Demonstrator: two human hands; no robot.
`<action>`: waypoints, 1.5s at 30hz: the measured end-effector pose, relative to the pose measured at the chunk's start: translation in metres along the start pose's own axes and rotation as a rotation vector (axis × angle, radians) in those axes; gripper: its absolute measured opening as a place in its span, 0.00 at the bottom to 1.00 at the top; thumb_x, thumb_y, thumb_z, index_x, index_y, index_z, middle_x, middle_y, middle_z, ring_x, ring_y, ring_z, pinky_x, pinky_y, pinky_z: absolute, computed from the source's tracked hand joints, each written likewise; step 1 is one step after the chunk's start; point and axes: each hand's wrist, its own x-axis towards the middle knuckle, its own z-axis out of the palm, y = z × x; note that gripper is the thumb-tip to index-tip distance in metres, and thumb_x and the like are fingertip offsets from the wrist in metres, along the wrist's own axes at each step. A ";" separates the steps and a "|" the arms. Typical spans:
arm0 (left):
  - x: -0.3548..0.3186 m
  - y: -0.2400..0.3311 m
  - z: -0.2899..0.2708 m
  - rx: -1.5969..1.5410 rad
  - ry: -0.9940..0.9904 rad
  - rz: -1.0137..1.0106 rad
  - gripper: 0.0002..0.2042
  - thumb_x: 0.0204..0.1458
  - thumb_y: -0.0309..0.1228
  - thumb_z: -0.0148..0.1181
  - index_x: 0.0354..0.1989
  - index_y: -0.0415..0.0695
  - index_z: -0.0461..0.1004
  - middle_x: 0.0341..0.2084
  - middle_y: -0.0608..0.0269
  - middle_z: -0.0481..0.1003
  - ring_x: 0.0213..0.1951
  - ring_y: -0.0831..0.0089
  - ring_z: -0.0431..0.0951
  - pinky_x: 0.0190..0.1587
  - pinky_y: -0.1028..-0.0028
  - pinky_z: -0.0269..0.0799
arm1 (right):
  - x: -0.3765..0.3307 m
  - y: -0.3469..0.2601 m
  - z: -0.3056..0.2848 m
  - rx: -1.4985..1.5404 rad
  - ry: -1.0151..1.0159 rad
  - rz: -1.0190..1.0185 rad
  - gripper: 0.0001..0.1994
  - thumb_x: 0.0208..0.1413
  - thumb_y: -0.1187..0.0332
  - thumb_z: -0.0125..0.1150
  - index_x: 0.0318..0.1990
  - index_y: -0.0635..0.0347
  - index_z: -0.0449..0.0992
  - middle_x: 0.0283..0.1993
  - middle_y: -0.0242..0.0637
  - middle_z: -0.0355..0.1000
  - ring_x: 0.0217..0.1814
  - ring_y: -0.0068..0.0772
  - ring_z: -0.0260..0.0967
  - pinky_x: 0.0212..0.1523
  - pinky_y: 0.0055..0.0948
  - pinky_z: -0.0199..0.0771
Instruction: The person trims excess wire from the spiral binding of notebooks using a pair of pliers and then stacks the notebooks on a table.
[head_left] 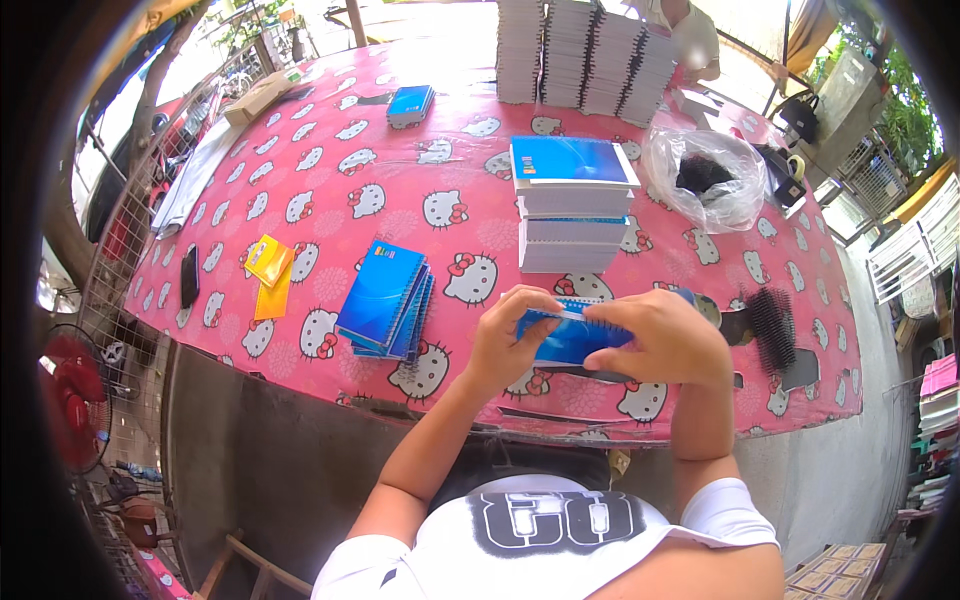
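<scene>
My left hand (512,335) and my right hand (662,340) are closed on a blue-covered notebook (570,345) near the front edge of the table. The fingers of both hands meet its far edge, where a row of binding holes or coil shows; which one I cannot make out. Left of my left hand lies a small pile of blue spiral notebooks (378,295). Just beyond my hands rises a stack of unbound-looking page blocks topped by a blue cover (572,160). A bunch of black binding coils (768,328) lies right of my right hand.
A pink patterned cloth (410,240) covers the table. Tall stacks of notebooks (585,60) stand at the far edge, beside a person. A clear plastic bag (715,185) holds black coils. Yellow packets (270,275), a phone (190,277) and a small blue pad (410,105) lie leftward.
</scene>
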 end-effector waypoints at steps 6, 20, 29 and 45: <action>-0.001 0.004 0.000 -0.011 0.015 -0.074 0.12 0.50 0.16 0.61 0.42 0.40 0.72 0.37 0.63 0.74 0.40 0.77 0.73 0.44 0.78 0.68 | -0.012 0.000 0.004 0.103 0.282 -0.068 0.18 0.46 0.55 0.67 0.36 0.62 0.78 0.35 0.49 0.76 0.40 0.53 0.74 0.42 0.45 0.72; -0.007 -0.004 0.000 -0.178 0.097 -0.055 0.13 0.53 0.18 0.60 0.47 0.39 0.72 0.39 0.63 0.75 0.43 0.76 0.75 0.49 0.75 0.70 | 0.015 -0.008 0.010 0.008 0.138 -0.073 0.19 0.45 0.55 0.67 0.38 0.62 0.76 0.33 0.50 0.75 0.39 0.54 0.73 0.39 0.46 0.72; -0.005 0.005 -0.005 -0.362 0.189 -0.306 0.16 0.51 0.15 0.61 0.50 0.37 0.75 0.42 0.61 0.77 0.44 0.76 0.77 0.45 0.78 0.74 | 0.053 -0.003 0.016 -0.138 -0.099 0.025 0.23 0.43 0.53 0.69 0.41 0.62 0.77 0.36 0.49 0.76 0.43 0.53 0.73 0.42 0.46 0.72; 0.010 0.012 0.001 -0.328 0.203 -0.141 0.09 0.47 0.14 0.64 0.35 0.37 0.74 0.37 0.56 0.77 0.40 0.74 0.78 0.42 0.77 0.78 | -0.100 0.070 0.072 0.156 0.782 0.389 0.30 0.47 0.58 0.70 0.56 0.63 0.69 0.55 0.49 0.69 0.59 0.49 0.66 0.58 0.42 0.64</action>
